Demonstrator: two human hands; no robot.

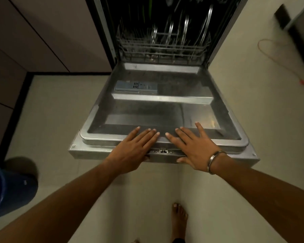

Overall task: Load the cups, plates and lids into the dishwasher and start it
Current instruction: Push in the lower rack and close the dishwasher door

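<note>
The dishwasher door (161,109) is folded down flat in front of me, steel inner face up. My left hand (132,151) and my right hand (193,148) both rest on its near edge, fingers flat on top and thumbs under the rim, either side of the latch (163,151). A metal bangle is on my right wrist. Inside the dark tub, the lower rack (161,50) holds several upright plates or lids (170,30). I see no cups. The grey detergent dispenser (135,85) sits on the door's left side.
A blue bucket (9,188) stands on the floor at the lower left. Brown cabinet fronts (33,41) run along the left. An orange cord (279,58) lies on the pale floor to the right. My bare foot (180,220) is below the door.
</note>
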